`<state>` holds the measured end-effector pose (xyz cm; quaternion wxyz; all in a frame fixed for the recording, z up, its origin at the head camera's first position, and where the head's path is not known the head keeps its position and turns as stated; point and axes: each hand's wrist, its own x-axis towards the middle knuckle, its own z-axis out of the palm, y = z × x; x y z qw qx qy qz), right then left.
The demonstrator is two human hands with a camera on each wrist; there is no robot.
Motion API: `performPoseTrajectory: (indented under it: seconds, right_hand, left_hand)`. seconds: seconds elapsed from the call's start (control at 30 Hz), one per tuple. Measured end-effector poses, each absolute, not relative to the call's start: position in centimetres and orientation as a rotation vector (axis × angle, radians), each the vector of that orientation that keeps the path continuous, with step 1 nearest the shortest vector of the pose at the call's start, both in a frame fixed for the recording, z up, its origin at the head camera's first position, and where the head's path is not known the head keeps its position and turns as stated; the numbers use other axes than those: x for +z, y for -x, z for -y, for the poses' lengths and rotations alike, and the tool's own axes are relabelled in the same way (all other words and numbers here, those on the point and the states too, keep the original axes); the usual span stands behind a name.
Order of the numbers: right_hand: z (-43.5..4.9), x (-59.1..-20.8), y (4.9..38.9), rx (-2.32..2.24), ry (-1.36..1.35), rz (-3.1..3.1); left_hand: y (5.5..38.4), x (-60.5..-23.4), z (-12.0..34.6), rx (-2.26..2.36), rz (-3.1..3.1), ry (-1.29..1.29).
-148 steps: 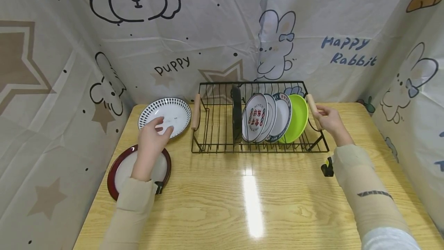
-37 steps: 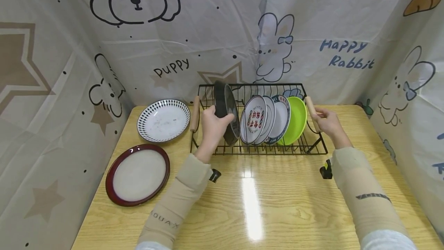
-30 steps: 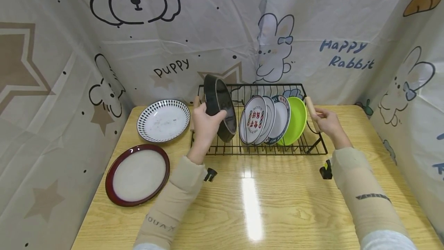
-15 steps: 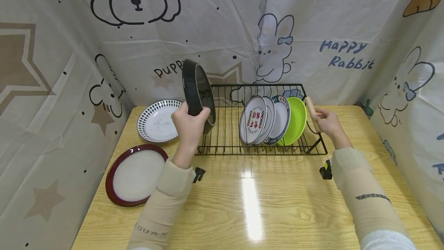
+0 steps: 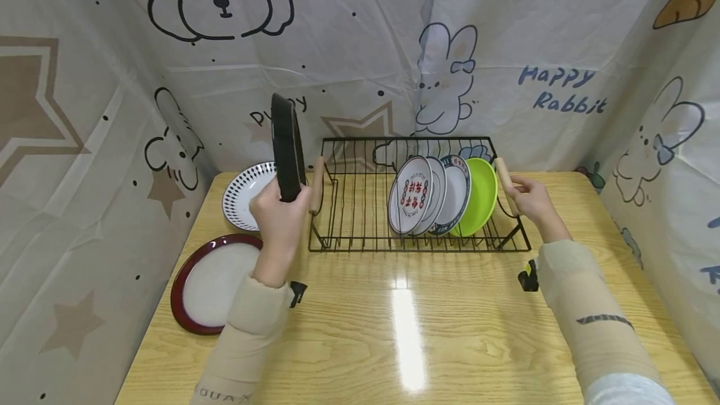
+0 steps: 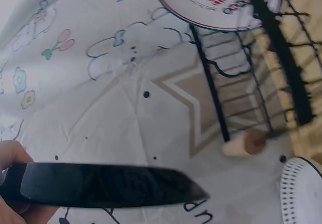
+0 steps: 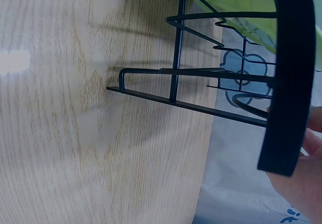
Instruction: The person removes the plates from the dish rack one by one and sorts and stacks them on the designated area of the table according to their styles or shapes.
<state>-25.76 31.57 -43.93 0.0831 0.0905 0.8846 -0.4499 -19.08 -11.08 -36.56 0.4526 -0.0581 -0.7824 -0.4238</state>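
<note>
My left hand grips a black deep plate by its lower rim, thumb on the right side. The plate stands on edge in the air, left of the dish rack and above a white bowl-like plate with a black diamond rim. Edge-on, the black plate crosses the left wrist view. My right hand holds the rack's right wooden handle. Leaning in the rack's right half are a white plate with red characters, a plain white plate, a blue-rimmed plate and a green plate.
A red-rimmed plate lies flat at the table's left, partly behind my left forearm. The rack's left wooden handle is close to the black plate. A printed cloth walls the table at the back and both sides.
Earlier the black plate stood in the rack; my left hand has gripped it, lifted it out and carried it left, turning it edge-on. My right hand stays on the handle.
</note>
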Motion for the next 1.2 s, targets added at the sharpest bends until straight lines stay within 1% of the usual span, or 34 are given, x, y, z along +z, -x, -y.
performPoseTrajectory:
  seconds: [0.57, 0.97, 1.2]
  right_hand:
    - [-31.6, -44.0, 25.6, -1.343, -0.272, -2.644]
    - [-31.6, -44.0, 25.7, -1.345, -0.278, -2.642]
    - [-31.4, -43.9, 25.8, -1.337, -0.280, -2.651]
  left_hand:
    - [16.1, -40.9, 16.1, -0.764, 2.136, 0.109]
    - [13.0, -44.5, 20.6, -0.543, 2.201, 0.308]
    - [11.2, -46.8, 22.7, -0.449, 2.255, 0.347]
